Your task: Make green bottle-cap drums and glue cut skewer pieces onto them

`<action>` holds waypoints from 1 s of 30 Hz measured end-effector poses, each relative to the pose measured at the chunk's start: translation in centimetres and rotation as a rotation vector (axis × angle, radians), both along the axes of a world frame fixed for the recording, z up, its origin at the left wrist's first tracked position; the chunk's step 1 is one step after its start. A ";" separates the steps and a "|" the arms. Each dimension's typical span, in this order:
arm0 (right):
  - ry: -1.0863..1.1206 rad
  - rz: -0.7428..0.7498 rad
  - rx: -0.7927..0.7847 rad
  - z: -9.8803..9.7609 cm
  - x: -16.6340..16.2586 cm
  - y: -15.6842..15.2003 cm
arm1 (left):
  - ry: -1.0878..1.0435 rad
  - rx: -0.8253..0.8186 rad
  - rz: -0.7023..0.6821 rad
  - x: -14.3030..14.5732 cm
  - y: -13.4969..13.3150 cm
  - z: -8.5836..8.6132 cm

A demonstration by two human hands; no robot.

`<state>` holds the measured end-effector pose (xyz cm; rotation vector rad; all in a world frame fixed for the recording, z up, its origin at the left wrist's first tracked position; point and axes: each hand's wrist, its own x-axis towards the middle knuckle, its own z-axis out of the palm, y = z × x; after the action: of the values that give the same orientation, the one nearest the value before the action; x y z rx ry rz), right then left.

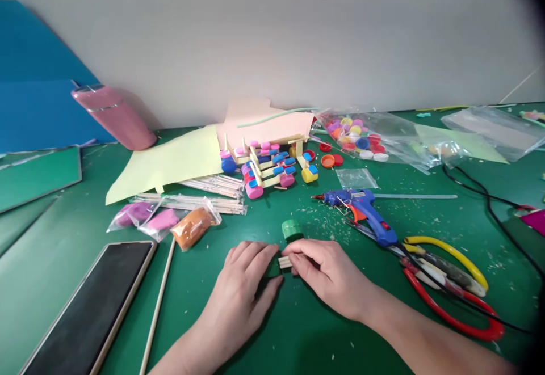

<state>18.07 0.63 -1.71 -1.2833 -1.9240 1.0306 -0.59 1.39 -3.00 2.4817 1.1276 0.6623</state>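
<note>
Short pale wooden sticks (pixel 284 262) are pinched between the thumb and fingers of my right hand (pixel 330 273), their ends pointing left. My left hand (pixel 247 284) curls low over the table, thumb and fingers around what looks like a green bottle cap (pixel 272 268), mostly hidden by the fingers. The stick ends lie close to it; whether they touch, I cannot tell. Just beyond my right fingertips sits another green cap piece (pixel 292 230) on the green table.
A blue glue gun (pixel 366 210) and red-and-yellow-handled pliers (pixel 451 284) lie right. Cap-and-stick models (pixel 272 168) and bagged caps (pixel 355 135) stand behind. Left are a phone (pixel 89 307), a long stick (pixel 159 301), bagged clay (pixel 193 227) and a pink bottle (pixel 117 117).
</note>
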 end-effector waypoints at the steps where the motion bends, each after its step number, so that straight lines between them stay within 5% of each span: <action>1: 0.005 0.000 -0.006 0.0 0.0 0.0 | -0.027 -0.004 -0.003 -0.1 0.1 -0.1; 30: 0.042 0.005 -0.104 0.2 0.1 -0.3 | -0.105 -0.016 0.002 0.1 0.0 0.1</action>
<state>18.21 0.35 -1.47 -1.3034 -1.8646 1.1651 -0.46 1.37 -2.95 2.4028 1.0919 0.7719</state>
